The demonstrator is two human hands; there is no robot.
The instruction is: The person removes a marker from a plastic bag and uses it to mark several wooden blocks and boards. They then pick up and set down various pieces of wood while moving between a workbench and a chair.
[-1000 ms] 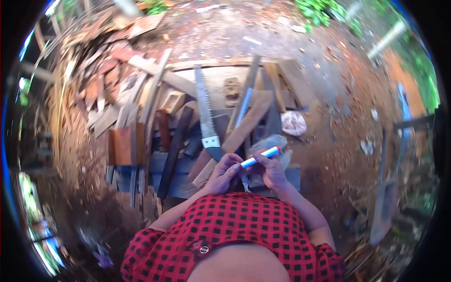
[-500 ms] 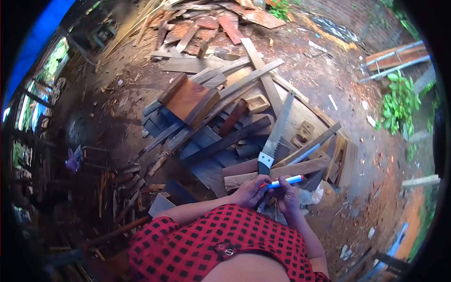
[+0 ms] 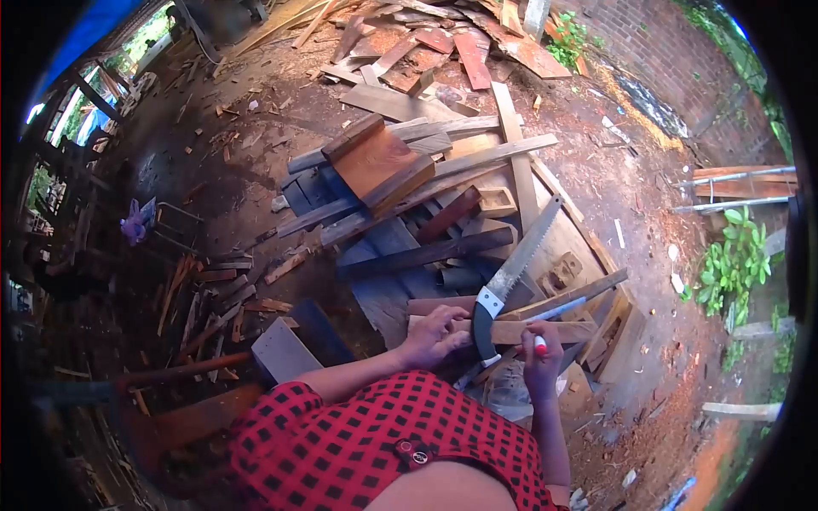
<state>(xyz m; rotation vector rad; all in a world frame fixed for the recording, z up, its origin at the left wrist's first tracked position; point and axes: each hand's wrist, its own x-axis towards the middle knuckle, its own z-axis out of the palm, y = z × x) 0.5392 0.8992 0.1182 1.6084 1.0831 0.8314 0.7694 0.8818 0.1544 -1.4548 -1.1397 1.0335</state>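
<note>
In my right hand (image 3: 543, 351) is a marker (image 3: 540, 342), gripped in closed fingers, its red end showing. My left hand (image 3: 436, 336) is at the near left end of a wooden board (image 3: 545, 332), fingers loosely bent and apart, with nothing seen between them. Between my hands lies a hand saw (image 3: 520, 260) with a curved dark handle (image 3: 483, 330), its toothed blade pointing away over the wood pile. The handle crosses the board in this view.
A brown wooden piece with raised sides (image 3: 379, 162) sits on the pile ahead. Beyond it are scattered planks (image 3: 473, 60). A leafy plant (image 3: 733, 264) grows at the right, near a brick wall (image 3: 665, 60). Clear plastic (image 3: 509, 387) lies close to my body.
My left hand has let go of the marker and moved left. The marker stays in my right hand, which has moved slightly right and down. The view has shifted, and the saw handle now shows fully.
</note>
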